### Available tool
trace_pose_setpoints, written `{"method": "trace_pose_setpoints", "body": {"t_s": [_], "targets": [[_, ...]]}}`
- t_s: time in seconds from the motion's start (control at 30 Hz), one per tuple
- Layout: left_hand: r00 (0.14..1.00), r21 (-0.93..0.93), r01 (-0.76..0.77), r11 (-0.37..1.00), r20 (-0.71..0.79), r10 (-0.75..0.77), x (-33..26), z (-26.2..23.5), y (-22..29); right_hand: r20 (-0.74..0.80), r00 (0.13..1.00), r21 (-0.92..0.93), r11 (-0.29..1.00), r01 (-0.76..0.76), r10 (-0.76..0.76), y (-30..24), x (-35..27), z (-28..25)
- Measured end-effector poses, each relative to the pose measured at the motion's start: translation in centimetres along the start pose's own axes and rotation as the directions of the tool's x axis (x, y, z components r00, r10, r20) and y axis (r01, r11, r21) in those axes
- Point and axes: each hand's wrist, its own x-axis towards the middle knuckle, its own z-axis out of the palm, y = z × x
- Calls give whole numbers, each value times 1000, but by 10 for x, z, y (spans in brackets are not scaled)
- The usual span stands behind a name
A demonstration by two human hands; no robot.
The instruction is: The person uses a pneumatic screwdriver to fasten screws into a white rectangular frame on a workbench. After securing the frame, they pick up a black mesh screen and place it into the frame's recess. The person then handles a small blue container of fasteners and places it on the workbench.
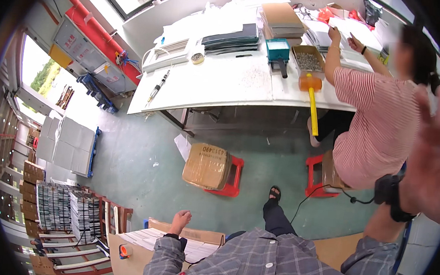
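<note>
My left hand [181, 221] hangs low in front of my checked shirt, its fingers curled in with nothing visible in them. Beside it lies a stack of white sheets [200, 248] in a cardboard box. My right hand [430, 155] is raised close to the camera at the right edge, blurred, with fingers apart and nothing seen in it. A black strap device [390, 191] with a cable sits on that wrist. Ahead stands a white worktable [223, 90]. On it are a yellow-handled mallet [311, 90], a box of small metal parts [308, 59] and a slim screwdriver-like tool [157, 87].
A person in a striped shirt [378, 107] sits at the table's right, hands over papers. A carton [207, 166] rests on a red stool [232, 181] between me and the table. Stacked panels [59, 208] and a roll of tape [125, 251] are at lower left.
</note>
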Motion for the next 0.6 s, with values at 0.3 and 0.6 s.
{"method": "trace_pose_setpoints", "body": {"t_s": [0.3,0.6], "targets": [[941,250,-291,923,-96,323,95,38,234,-337,416,399,528,-749,845,229,-71,-37],[628,480,-621,620,-168,760,212,58,560,-71,187,246,199,-949,980,378,-98,-50]]}}
